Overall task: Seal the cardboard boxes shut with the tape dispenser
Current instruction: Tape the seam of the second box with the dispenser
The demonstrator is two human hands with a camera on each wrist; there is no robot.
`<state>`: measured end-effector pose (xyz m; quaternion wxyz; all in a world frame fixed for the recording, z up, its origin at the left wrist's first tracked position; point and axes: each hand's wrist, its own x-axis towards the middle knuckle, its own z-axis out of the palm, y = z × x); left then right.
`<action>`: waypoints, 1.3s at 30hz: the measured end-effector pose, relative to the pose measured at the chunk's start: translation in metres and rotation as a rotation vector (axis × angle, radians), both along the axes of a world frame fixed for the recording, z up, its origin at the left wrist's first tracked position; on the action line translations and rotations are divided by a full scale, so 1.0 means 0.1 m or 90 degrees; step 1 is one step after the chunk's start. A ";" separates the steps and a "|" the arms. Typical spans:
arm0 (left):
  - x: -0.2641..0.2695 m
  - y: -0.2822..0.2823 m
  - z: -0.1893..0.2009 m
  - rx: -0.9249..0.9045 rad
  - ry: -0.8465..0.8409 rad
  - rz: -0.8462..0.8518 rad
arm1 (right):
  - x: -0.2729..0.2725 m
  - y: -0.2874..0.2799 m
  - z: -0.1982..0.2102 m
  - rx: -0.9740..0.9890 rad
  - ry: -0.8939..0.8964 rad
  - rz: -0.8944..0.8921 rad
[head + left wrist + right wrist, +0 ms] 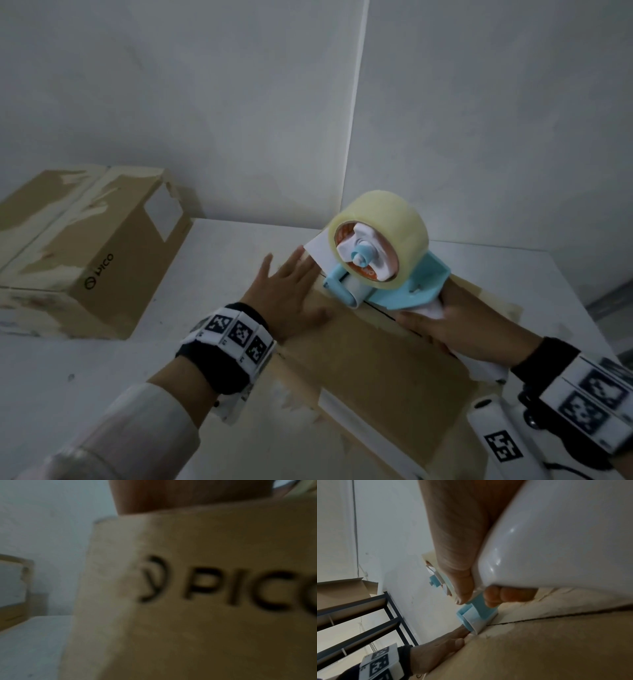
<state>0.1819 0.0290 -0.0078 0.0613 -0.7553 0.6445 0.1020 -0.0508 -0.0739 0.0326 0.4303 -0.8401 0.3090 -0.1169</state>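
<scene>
A brown cardboard box [370, 370] lies in front of me on the white table, its top flaps meeting at a dark seam [539, 618]. My right hand [455, 325] grips the white handle of a light-blue tape dispenser [390, 287] with a clear tape roll [380, 233]; its roller [476, 623] sits on the seam near the box's far end. My left hand [291, 294] lies flat with fingers spread on the box top, left of the roller. The left wrist view shows the box's printed side [205, 615], blurred.
A second cardboard box [75, 253] with torn tape patches stands at the left on the table [233, 246]. White walls meet in a corner behind. In the right wrist view, a dark metal shelf [368, 622] stands by the wall with more cardboard on it.
</scene>
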 end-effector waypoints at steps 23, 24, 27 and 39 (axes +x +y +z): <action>-0.17 -0.03 -0.02 -0.023 0.042 0.062 | -1.00 0.09 0.11 0.054 0.111 -0.026; -0.17 -0.04 -0.01 -0.020 0.040 0.062 | -1.08 0.09 0.11 0.053 0.121 -0.036; -0.18 -0.03 0.01 -0.011 0.035 0.071 | -1.33 0.11 0.14 0.060 0.146 -0.047; -0.74 0.01 0.17 0.046 0.032 0.063 | -1.71 0.25 0.12 0.061 0.110 -0.083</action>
